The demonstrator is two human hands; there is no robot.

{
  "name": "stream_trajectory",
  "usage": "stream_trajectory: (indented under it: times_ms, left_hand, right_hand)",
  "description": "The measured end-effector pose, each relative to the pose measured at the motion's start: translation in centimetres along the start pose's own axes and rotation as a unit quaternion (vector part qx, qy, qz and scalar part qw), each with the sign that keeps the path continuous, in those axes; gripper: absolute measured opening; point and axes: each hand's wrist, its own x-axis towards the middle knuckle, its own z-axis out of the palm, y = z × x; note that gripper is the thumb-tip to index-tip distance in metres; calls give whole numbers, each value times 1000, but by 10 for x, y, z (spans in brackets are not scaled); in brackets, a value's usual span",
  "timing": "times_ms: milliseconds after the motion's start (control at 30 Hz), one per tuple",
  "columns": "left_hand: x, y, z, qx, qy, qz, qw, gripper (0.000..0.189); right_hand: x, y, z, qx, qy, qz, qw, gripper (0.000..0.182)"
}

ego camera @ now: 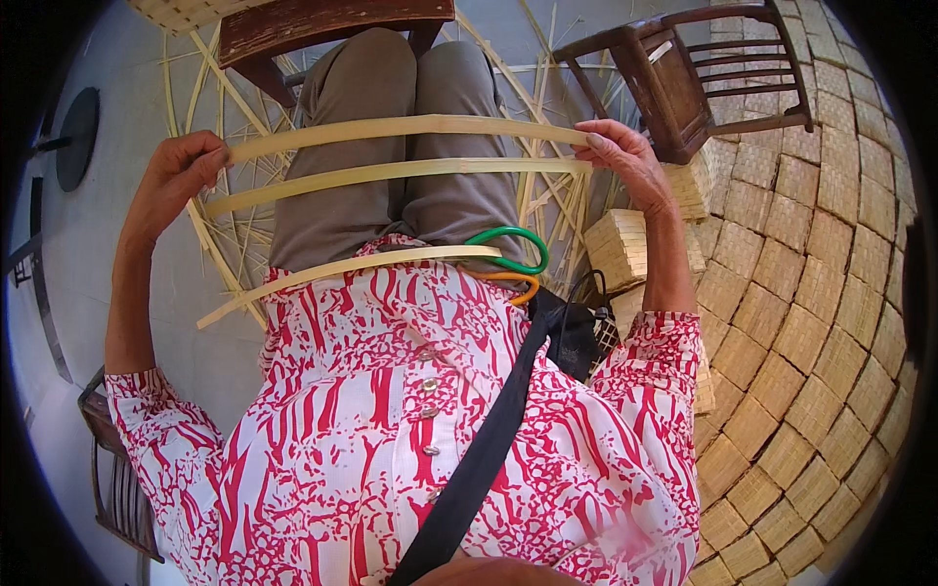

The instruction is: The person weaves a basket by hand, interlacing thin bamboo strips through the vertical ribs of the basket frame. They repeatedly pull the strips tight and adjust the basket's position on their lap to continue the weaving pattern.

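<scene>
Above my lap, my left hand [194, 165] and my right hand [615, 154] pinch the two ends of a flat pale bamboo strip [410, 126]. A second strip [410, 170] lies just nearer to me across my thighs, its right end at the fingers of my right hand; whether they grip it I cannot tell. Across my waist rests a third strip [352, 264], its right end by the green handle loop [544, 253] of what looks like scissors. An orange handle loop [529, 289] shows beside it; the blades are hidden.
A worn wooden bench [330, 26] stands beyond my knees, with a woven box [183, 11] at its left. Loose strips [212, 95] litter the floor. At right are a wooden chair [659, 80], a woven box [623, 245] and many stacked woven pieces [791, 351]. Another chair [121, 476] stands at lower left.
</scene>
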Motion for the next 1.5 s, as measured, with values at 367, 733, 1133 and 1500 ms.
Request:
stream_trajectory:
  times_ms: [367,733,1133,1500]
  left_hand:
    - [-9,-33,-14,18,88,6,996,34]
    - [-98,-12,39,-19,-245,-156,957,33]
    - [-62,53,0,-37,-192,-30,980,26]
    - [-69,16,-35,30,-53,-30,998,26]
  right_hand:
    - [17,9,-6,-31,-43,-55,997,23]
    - [-15,29,-10,-8,186,-95,978,29]
    - [-48,-117,119,-77,-238,-171,953,32]
    - [-48,-111,84,-236,-151,-41,959,16]
